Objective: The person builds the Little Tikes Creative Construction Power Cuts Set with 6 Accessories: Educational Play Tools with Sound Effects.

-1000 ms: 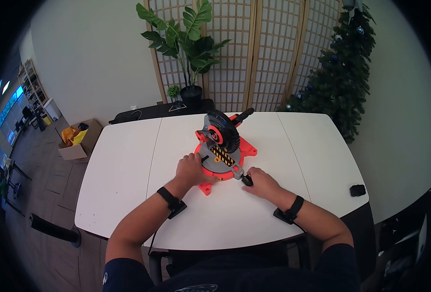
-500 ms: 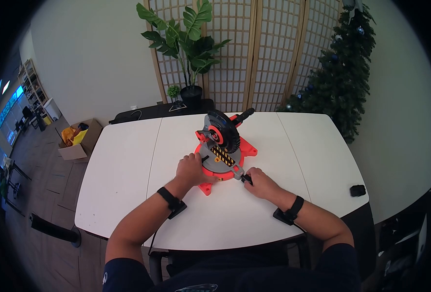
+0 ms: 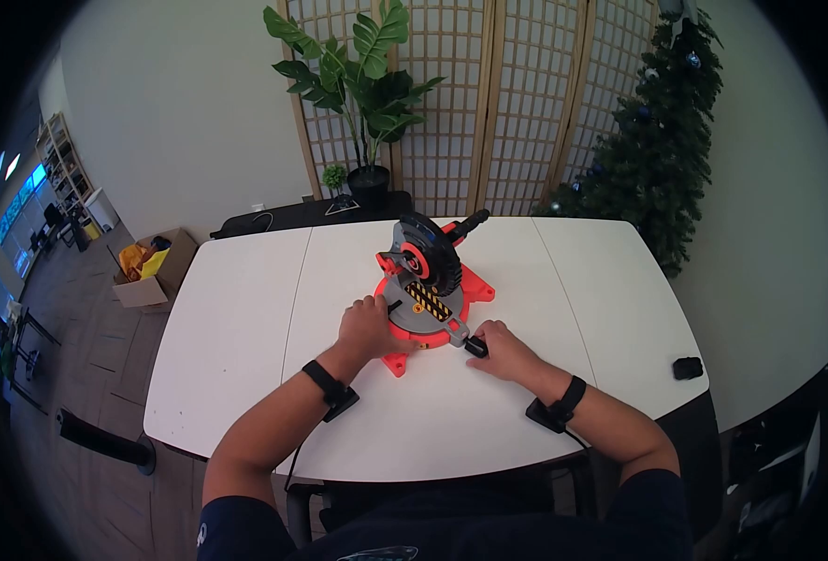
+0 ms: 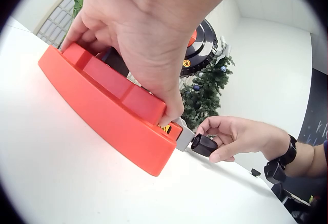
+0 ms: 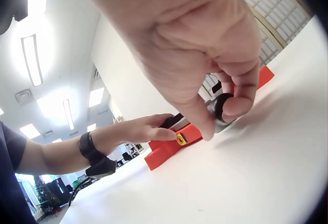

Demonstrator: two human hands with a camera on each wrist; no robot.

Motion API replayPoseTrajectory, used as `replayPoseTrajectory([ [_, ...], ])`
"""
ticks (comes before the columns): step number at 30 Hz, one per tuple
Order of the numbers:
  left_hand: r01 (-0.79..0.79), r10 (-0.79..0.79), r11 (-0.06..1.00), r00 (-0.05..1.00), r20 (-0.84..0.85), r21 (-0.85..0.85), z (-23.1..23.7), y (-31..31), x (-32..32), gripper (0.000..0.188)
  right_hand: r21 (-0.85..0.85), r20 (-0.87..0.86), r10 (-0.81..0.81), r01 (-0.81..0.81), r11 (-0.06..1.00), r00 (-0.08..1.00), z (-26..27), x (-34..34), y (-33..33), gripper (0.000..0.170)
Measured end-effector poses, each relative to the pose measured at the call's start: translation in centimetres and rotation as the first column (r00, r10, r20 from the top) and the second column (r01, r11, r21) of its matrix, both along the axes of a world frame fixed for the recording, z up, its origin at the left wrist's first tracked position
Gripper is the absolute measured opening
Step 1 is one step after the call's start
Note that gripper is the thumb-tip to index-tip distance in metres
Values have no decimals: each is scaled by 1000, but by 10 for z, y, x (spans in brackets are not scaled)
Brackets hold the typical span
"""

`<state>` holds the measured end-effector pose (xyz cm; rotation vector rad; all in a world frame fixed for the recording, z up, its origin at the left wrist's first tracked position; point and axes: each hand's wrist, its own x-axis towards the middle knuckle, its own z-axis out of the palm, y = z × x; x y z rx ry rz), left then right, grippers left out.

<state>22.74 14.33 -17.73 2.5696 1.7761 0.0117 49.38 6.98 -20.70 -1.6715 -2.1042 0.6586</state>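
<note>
A toy miter saw [image 3: 412,319] with a red-orange base [image 4: 102,109] stands on the white table. Its black toothed blade [image 3: 444,262] is raised over the grey turntable, which has a black-and-yellow striped strip [image 3: 428,301]. My left hand [image 3: 364,327] grips the near left side of the base, thumb at the front and fingers over the edge. At the front, my right hand [image 3: 507,353] pinches the black knob [image 4: 204,145] at the end of a grey arm. In the right wrist view, thumb and fingers [image 5: 239,106] sit on either side of that knob.
A small black object [image 3: 687,366] lies near the table's [image 3: 236,318] right edge. Behind the table are a potted plant [image 3: 368,182], a folding screen and a decorated tree [image 3: 648,140]. An open cardboard box [image 3: 143,294] stands beyond the left edge.
The right fingers have shifted a little on the black knob, which shows more and looks turned. The left hand and the saw's body stay in place.
</note>
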Motion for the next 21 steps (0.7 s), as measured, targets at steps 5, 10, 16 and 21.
replayPoseTrajectory([
  [5,-7,7,1000,1000,-13,-22,1,0,0,106,-4,30,31,-31,1000,999,-5,5,7,44],
  [10,-14,13,999,1000,-13,-45,4,-1,1,107,-121,105,63,-50,991,992,-8,7,10,43],
  [16,-9,9,1000,1000,-10,-30,2,-1,0,106,-41,-82,2,-5,999,997,-2,2,-1,39],
  [21,-8,8,1000,1000,-9,-25,2,-1,0,106,-162,75,98,-85,983,992,-3,6,11,50],
])
